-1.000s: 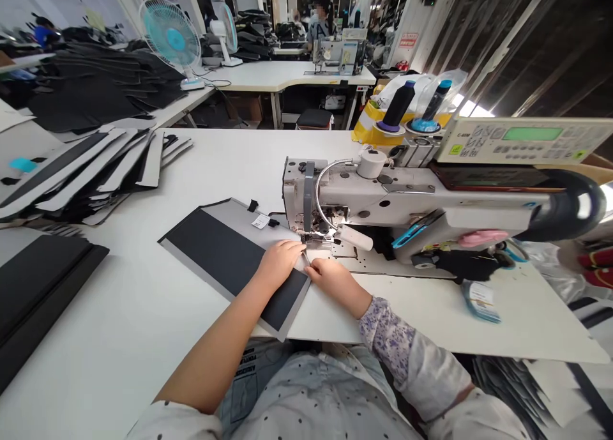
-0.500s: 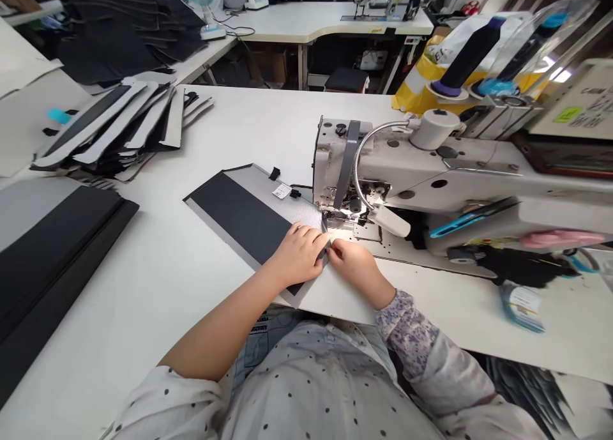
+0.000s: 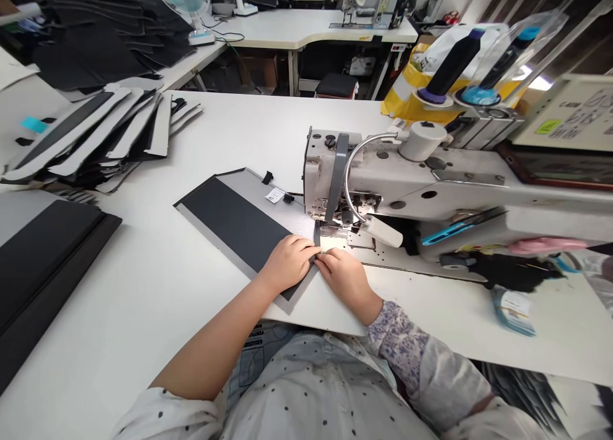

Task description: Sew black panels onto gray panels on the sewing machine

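A grey fabric panel (image 3: 230, 226) with a wide black band and dark edging lies flat and slanted on the white table. Its right edge reaches under the needle area of a sewing machine (image 3: 330, 172). A small white label (image 3: 274, 195) and two black tabs show at its far side. My left hand (image 3: 288, 261) rests on the panel's near right part, fingers bent and closed at the edge. Facing it, my right hand (image 3: 348, 283) pinches the same edge, just in front of the presser foot. The fingertips of both hands nearly meet, hiding the bit of edge between them.
Stacked cut pieces (image 3: 115, 127) lie at the left, with folded black panels (image 3: 48, 255) nearer me. Thread cones (image 3: 453, 63) stand behind the machine. Blue-handled snips (image 3: 445, 232) and a banded packet of labels (image 3: 514, 310) are at the right. A fan (image 3: 189, 6) stands farther back.
Both hands have slid slightly toward me along the panel's edge, away from the presser foot. The panel has hardly moved against the machine. The whole view has shifted a little.
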{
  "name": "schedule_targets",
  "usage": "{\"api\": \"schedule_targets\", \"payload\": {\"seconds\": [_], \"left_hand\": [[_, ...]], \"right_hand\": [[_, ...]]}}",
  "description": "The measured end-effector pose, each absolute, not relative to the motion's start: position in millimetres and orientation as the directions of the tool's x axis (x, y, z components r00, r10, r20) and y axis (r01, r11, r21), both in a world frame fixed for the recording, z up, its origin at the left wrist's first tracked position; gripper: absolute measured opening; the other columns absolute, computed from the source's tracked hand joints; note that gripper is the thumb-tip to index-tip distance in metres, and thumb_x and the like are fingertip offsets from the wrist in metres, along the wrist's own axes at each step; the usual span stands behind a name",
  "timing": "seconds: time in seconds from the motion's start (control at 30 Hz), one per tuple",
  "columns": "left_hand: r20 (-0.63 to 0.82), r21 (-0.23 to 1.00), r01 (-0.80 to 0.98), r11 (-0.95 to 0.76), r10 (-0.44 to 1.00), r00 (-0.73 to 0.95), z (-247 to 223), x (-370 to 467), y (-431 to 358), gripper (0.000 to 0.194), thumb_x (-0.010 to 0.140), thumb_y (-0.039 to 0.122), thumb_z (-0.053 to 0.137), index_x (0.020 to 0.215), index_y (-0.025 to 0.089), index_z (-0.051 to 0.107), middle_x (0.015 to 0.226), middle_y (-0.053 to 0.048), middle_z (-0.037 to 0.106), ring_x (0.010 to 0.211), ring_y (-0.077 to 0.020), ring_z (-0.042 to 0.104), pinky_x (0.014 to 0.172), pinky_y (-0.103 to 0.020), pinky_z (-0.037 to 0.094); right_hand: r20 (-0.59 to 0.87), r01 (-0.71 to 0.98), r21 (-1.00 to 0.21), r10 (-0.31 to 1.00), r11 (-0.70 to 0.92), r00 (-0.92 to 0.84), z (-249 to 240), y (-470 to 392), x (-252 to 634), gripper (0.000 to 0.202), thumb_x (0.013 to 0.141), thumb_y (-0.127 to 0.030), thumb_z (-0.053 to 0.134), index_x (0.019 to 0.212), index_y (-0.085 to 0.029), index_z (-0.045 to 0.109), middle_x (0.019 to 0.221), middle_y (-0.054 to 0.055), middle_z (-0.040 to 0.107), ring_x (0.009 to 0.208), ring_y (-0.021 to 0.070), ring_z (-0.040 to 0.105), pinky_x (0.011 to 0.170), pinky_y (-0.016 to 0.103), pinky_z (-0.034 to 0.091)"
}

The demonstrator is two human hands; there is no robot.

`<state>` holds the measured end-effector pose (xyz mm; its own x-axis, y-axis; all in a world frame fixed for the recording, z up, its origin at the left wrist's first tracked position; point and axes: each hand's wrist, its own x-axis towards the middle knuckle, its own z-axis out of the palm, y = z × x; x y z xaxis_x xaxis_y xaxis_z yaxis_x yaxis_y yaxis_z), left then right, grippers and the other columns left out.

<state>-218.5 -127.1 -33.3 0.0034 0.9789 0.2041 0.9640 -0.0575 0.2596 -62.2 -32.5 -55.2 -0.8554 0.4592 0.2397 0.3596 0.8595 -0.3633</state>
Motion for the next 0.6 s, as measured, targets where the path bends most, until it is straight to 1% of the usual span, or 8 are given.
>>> {"api": "schedule_targets", "payload": {"seconds": [0.13, 0.27, 0.43, 0.6], "left_hand": [[0.212, 0.269, 0.962, -0.044, 0.977, -0.014, -34.8, -230.7, -117.8, 0.034, 0.085, 0.011, 0.044, 0.11, 0.023, 0.064, 0.11, -0.005, 0.064, 0.106, -0.0213, 0.054, 0.094, -0.038, 0.044], [0.259, 0.263, 0.964, 0.029, 0.961, -0.1, -36.2, -242.8, -105.4, 0.029, 0.083, 0.008, 0.043, 0.102, 0.019, 0.062, 0.107, -0.006, 0.063, 0.105, -0.0213, 0.055, 0.094, -0.037, 0.044], [0.316, 0.209, 0.975, 0.071, 0.939, -0.136, -41.8, -257.7, -88.3, 0.024, 0.081, 0.008, 0.045, 0.098, 0.018, 0.059, 0.102, -0.008, 0.062, 0.105, -0.0228, 0.055, 0.094, -0.038, 0.044], [0.293, 0.161, 0.981, 0.103, 0.945, -0.147, -42.0, -268.0, -72.3, 0.017, 0.079, 0.008, 0.047, 0.087, 0.018, 0.059, 0.091, -0.008, 0.062, 0.097, -0.024, 0.058, 0.089, -0.038, 0.046]], "right_hand": [[0.301, 0.301, -0.401, 0.434, 0.865, -0.849, -55.9, -22.4, -70.3, 0.026, 0.096, -0.028, 0.047, 0.092, -0.016, 0.07, 0.084, 0.008, 0.062, 0.079, 0.0191, 0.056, 0.075, 0.031, 0.044], [0.331, 0.303, -0.382, 0.435, 0.873, -0.837, -59.0, -13.4, -79.1, 0.025, 0.094, -0.028, 0.049, 0.101, -0.015, 0.07, 0.084, 0.008, 0.062, 0.078, 0.0202, 0.056, 0.075, 0.033, 0.046], [0.317, 0.342, -0.37, 0.464, 0.864, -0.827, -62.6, -5.0, -91.0, 0.027, 0.094, -0.028, 0.048, 0.106, -0.015, 0.068, 0.086, 0.01, 0.064, 0.082, 0.0213, 0.06, 0.076, 0.033, 0.049], [0.282, 0.411, -0.371, 0.523, 0.833, -0.805, -67.2, 1.1, -100.8, 0.03, 0.094, -0.028, 0.045, 0.114, -0.016, 0.064, 0.101, 0.013, 0.066, 0.094, 0.0223, 0.063, 0.08, 0.032, 0.051]]}}
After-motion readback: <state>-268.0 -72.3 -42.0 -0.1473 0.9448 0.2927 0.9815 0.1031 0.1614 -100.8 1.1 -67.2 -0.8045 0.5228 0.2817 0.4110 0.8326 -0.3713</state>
